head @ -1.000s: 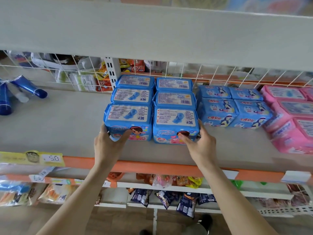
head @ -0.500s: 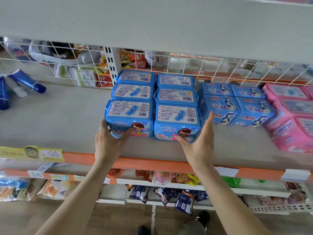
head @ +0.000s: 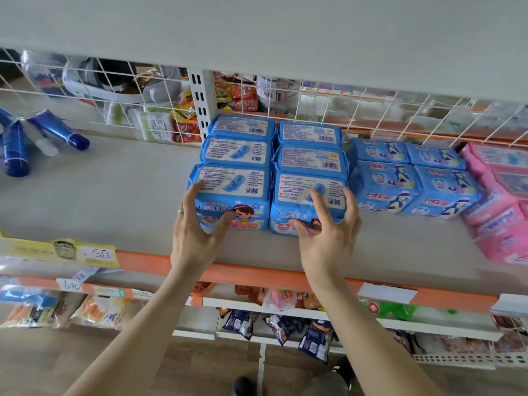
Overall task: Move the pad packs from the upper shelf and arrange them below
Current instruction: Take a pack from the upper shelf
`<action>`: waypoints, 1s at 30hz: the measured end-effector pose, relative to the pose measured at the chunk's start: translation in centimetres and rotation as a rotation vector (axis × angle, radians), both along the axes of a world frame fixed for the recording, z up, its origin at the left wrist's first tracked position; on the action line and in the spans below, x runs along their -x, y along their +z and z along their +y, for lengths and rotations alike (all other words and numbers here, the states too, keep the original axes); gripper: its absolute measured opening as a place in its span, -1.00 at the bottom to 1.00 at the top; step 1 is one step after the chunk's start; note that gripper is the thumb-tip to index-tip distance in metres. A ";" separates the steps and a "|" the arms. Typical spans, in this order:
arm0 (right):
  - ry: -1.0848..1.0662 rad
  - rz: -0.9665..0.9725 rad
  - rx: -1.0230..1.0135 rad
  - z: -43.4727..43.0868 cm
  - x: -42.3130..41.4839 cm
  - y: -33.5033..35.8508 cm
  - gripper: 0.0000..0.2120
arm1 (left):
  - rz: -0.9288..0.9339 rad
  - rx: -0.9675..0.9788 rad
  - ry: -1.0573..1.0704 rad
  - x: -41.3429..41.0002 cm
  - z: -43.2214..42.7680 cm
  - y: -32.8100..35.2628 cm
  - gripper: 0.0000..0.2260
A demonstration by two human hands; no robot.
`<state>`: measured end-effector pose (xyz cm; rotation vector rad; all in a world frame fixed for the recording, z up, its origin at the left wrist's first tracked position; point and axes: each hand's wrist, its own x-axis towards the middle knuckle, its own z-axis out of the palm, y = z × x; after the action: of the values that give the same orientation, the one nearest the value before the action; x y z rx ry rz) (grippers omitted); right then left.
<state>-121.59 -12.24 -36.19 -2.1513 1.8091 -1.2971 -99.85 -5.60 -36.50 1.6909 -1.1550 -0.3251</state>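
Apparently well along: six blue pad packs (head: 237,151) stand in two rows mid-frame on the grey shelf (head: 114,195). The left hand (head: 197,227) grips the front left pack (head: 243,187), and the right hand (head: 328,232) grips the front right pack (head: 297,187). What is left on the upper shelf (head: 285,38) is hidden.

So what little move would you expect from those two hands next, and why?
Probably a gentle push back. The left hand grips the front left pack, the right hand the front right pack, which looks slightly forward of its neighbour; squaring both against the packs behind seems likely.
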 end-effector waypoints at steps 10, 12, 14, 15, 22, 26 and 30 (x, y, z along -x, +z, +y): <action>0.010 -0.049 0.021 -0.3 -0.4 0.0 -0.36 | 0.010 -0.024 -0.050 -0.5 0.1 0.3 -0.38; 0.017 -0.044 0.013 -0.2 -0.2 0.3 -0.35 | 0.034 -0.040 -0.056 -0.6 0.2 0.4 -0.36; 0.049 -0.038 0.007 -0.1 0.3 0.5 -0.30 | 0.090 -0.041 -0.060 -0.5 0.2 0.7 -0.32; 0.075 -0.044 0.000 -0.1 0.7 0.7 -0.26 | 0.137 -0.033 -0.067 -0.5 0.3 0.8 -0.28; 0.157 -0.244 -0.305 -0.9 4.8 0.6 -0.09 | 0.235 -0.079 -0.068 -1.0 0.2 0.7 -0.28; 0.132 -0.234 -0.285 -1.3 4.7 0.7 -0.36 | 0.107 -0.110 -0.041 -0.8 0.1 0.7 -0.44; 0.133 -0.220 -0.265 -1.4 4.6 0.2 -0.36 | 0.057 -0.114 -0.020 -0.8 -0.3 0.4 -0.47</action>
<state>-126.22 -13.63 -36.02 -1.8747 1.6195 -1.1411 -99.06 -5.91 -36.07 1.7584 -1.1304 -0.4559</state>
